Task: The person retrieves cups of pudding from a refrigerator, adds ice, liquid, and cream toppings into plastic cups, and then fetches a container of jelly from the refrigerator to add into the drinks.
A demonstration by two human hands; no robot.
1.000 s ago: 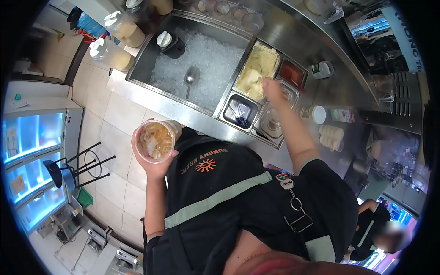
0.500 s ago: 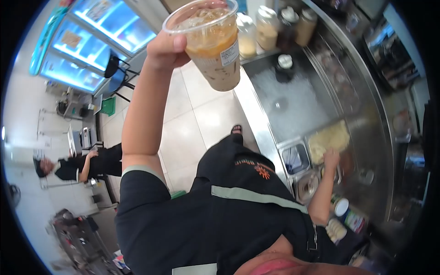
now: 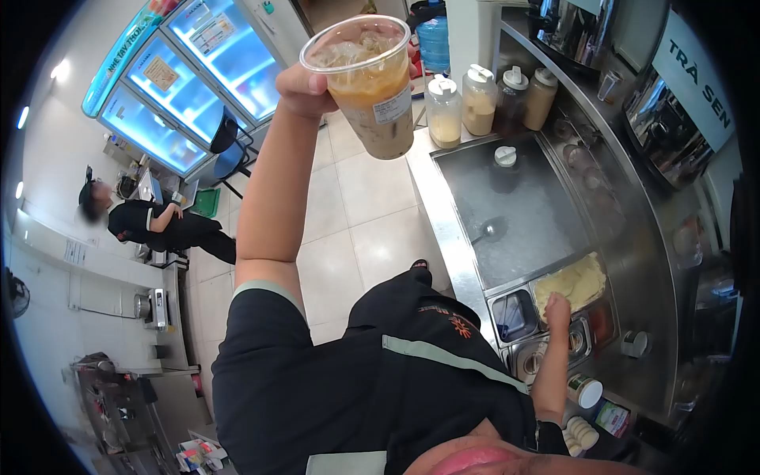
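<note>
My left hand (image 3: pixel 305 91) is raised and wrapped around a clear plastic cup of iced drink (image 3: pixel 368 131). The cup tilts slightly, is light brown with an orange-tan layer and ice on top, and bears a white label. My right hand (image 3: pixel 558 309) is closed at the near edge of a rectangular pan of pale yellow, creamy food (image 3: pixel 582 281). Whatever it grips is hidden by the fingers. Beside it sit a dark-bottomed metal pan (image 3: pixel 513 314) and small lidded round containers (image 3: pixel 529 360).
A steel ice well (image 3: pixel 514 229) holds a ladle (image 3: pixel 488 230) and a white-capped bottle (image 3: pixel 505 157). Several jars of powder (image 3: pixel 478 103) line the counter end. A co-worker (image 3: pixel 162 222) stands at left near lit glass-door fridges (image 3: pixel 170 87). A white-lidded tub (image 3: pixel 586 390) lies nearby.
The camera view has shifted, and most of the scene appears lower and farther right. My left hand still holds up the cup. My right hand remains at the yellow pan, slightly nearer its edge.
</note>
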